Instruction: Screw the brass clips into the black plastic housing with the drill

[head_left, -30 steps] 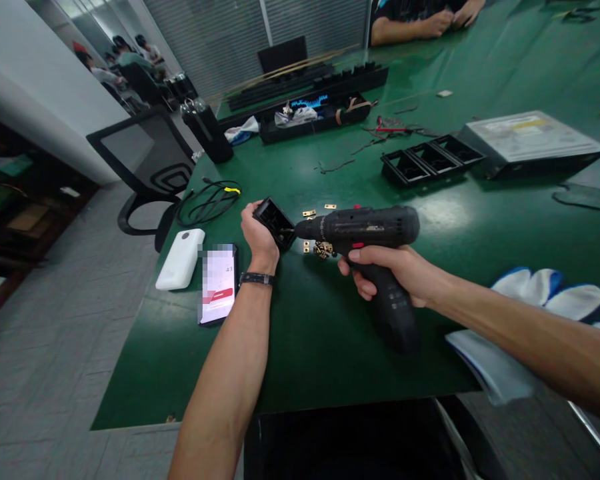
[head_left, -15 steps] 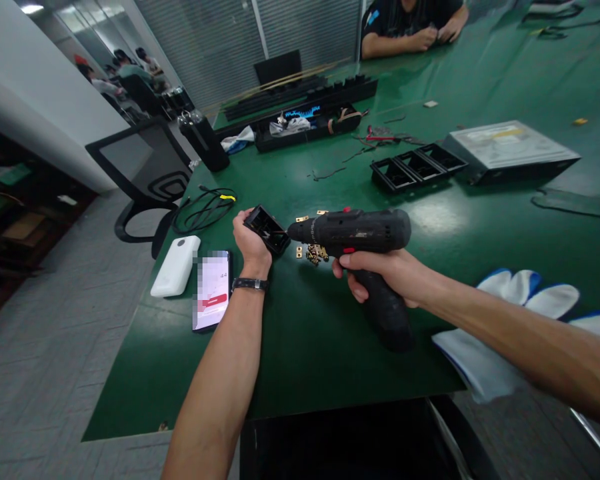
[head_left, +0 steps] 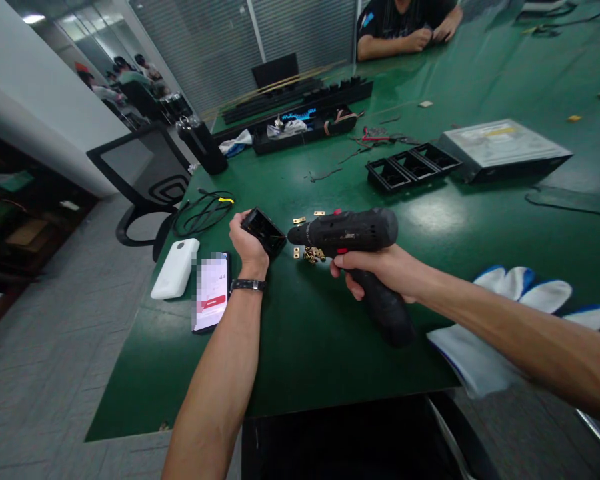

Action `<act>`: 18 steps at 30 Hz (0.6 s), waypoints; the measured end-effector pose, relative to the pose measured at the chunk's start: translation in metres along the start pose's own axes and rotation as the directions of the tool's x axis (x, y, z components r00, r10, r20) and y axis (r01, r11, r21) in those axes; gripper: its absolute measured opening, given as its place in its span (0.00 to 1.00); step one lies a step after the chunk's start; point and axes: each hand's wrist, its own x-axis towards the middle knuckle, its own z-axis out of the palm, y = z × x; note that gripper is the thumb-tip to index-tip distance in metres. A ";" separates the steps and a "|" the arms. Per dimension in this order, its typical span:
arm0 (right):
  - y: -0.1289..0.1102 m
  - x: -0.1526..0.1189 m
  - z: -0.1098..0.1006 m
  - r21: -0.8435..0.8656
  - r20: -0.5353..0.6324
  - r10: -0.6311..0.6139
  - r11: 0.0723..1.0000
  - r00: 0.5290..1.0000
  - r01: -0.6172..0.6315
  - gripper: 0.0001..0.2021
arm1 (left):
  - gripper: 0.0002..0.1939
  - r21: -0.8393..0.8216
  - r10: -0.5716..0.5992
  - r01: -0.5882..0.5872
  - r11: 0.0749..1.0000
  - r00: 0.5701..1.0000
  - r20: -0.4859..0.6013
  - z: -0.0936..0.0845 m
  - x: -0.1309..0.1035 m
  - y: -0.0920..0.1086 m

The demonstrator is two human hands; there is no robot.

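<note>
Holding black box (head_left: 263,229) in left hand (head_left: 248,243), at left part of surface (head_left: 305,347); gripping drill (head_left: 355,230) in right hand (head_left: 377,267), nose close to box. Seemingly in mid-work (too dark inside to judge finished portion), with brass pieces (head_left: 312,255) lying loose nearby.

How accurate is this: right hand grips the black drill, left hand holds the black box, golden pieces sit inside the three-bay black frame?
One slip: the golden pieces aren't inside the three-bay black frame; the head view shows them on the green table near the drill. Rest holds: right hand grips the drill, left hand holds the black box.
</note>
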 end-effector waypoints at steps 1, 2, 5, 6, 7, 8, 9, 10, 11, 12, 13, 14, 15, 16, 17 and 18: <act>-0.001 0.000 0.000 -0.005 0.004 -0.009 1.000 1.000 0.009 0.08 | 0.18 -0.008 -0.008 0.008 1.000 1.000 -0.007 0.000 0.001 0.000; -0.003 0.000 -0.001 -0.017 0.002 -0.028 0.999 1.000 0.028 0.08 | 0.18 -0.019 -0.014 0.013 1.000 1.000 -0.018 0.000 0.001 0.000; -0.006 -0.001 -0.007 -0.109 -0.005 -0.100 0.989 0.995 0.099 0.07 | 0.17 -0.046 -0.020 0.018 0.999 0.999 -0.037 -0.001 0.004 -0.001; -0.008 -0.001 -0.010 -0.152 0.004 -0.119 0.981 0.993 0.118 0.06 | 0.18 -0.045 -0.021 0.019 0.999 0.999 -0.039 -0.002 0.005 -0.002; -0.011 -0.002 -0.013 -0.194 0.019 -0.131 0.972 0.991 0.132 0.06 | 0.18 -0.042 -0.021 0.019 0.999 0.999 -0.043 -0.002 0.006 -0.003; -0.014 -0.002 -0.017 -0.232 0.039 -0.134 0.963 0.990 0.139 0.05 | 0.18 -0.038 -0.018 0.016 0.999 0.999 -0.050 -0.003 0.007 -0.004; -0.017 -0.004 -0.020 -0.268 0.061 -0.130 0.953 0.990 0.141 0.05 | 0.18 -0.035 -0.011 0.009 0.999 0.998 -0.060 -0.003 0.008 -0.005; -0.021 -0.005 -0.023 -0.295 0.074 -0.124 0.945 0.989 0.141 0.06 | 0.18 -0.033 0.000 -0.003 0.999 0.997 -0.077 -0.003 0.009 -0.006; -0.024 -0.007 -0.026 -0.319 0.079 -0.124 0.937 0.989 0.143 0.06 | 0.18 -0.031 0.013 -0.016 0.999 0.996 -0.093 -0.004 0.009 -0.006; -0.028 -0.008 -0.029 -0.352 0.071 -0.131 0.924 0.989 0.148 0.07 | 0.18 -0.028 0.023 -0.026 0.999 0.994 -0.105 -0.004 0.009 -0.007; -0.030 -0.010 -0.031 -0.408 0.056 -0.153 0.898 0.987 0.162 0.10 | 0.18 -0.026 0.030 -0.033 0.999 0.993 -0.113 -0.004 0.010 -0.007; -0.032 -0.011 -0.034 -0.493 0.034 -0.192 0.850 0.981 0.184 0.15 | 0.18 -0.025 0.032 -0.035 0.999 0.992 -0.118 -0.004 0.010 -0.007; -0.033 -0.011 -0.037 -0.595 0.003 -0.250 0.778 0.968 0.203 0.21 | 0.18 -0.023 0.031 -0.034 0.999 0.993 -0.118 -0.004 0.010 -0.007; -0.033 -0.011 -0.040 -0.700 -0.032 -0.313 0.685 0.949 0.202 0.27 | 0.18 -0.022 0.028 -0.030 0.999 0.993 -0.112 -0.004 0.009 -0.007; -0.033 -0.010 -0.043 -0.795 -0.063 -0.362 0.582 0.930 0.173 0.32 | 0.18 -0.020 0.024 -0.026 0.999 0.995 -0.102 -0.004 0.009 -0.007; -0.031 -0.008 -0.047 -0.868 -0.093 -0.392 0.482 0.915 0.118 0.37 | 0.18 -0.018 0.020 -0.022 1.000 0.996 -0.090 -0.004 0.008 -0.006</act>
